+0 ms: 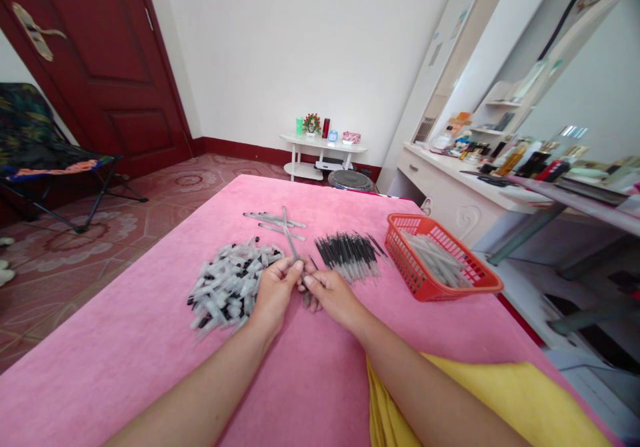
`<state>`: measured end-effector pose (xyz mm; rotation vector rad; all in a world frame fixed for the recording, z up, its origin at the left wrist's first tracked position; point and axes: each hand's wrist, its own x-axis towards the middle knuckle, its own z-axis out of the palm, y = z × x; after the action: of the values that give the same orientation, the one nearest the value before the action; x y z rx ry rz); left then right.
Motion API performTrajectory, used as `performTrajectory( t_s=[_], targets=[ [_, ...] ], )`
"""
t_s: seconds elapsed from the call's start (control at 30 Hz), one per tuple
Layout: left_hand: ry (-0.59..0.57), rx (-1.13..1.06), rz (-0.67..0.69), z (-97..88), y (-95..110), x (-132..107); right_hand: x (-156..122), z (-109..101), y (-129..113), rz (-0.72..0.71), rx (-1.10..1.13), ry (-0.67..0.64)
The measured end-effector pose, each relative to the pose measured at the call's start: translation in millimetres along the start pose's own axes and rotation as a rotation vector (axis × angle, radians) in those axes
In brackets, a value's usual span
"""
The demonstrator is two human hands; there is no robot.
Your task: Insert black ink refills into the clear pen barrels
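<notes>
My left hand pinches a clear pen barrel that points away from me over the pink table. Close beside it, my right hand has its fingers closed; a thin dark tip shows above them, but what it grips is mostly hidden. To the left lies a heap of clear pen caps with black ends. Right of the hands, a row of black-and-clear pen refills lies side by side. Several assembled-looking pens rest beyond the hands.
A red plastic basket holding clear pen barrels stands at the table's right. Yellow cloth lies at the near right edge. A dressing table with bottles stands beyond the basket; a folding chair is far left.
</notes>
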<state>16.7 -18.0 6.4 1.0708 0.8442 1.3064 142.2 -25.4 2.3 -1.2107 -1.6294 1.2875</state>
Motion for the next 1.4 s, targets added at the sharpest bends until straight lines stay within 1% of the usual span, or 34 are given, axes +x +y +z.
performTrajectory(
  t_s=[0.43, 0.7, 1.4],
  targets=[
    [-0.004, 0.004, -0.001, -1.7, -3.9, 1.1, -0.1, 0.3, 0.2, -0.004, -0.012, 0.002],
    [-0.009, 0.001, 0.000, -1.7, -4.2, 0.3, 1.0, 0.4, 4.4, -0.016, -0.022, 0.006],
    [-0.034, -0.014, -0.022, -2.2, -6.4, 0.9, 0.0, 0.8, 0.5, 0.001, -0.027, -0.001]
  ],
)
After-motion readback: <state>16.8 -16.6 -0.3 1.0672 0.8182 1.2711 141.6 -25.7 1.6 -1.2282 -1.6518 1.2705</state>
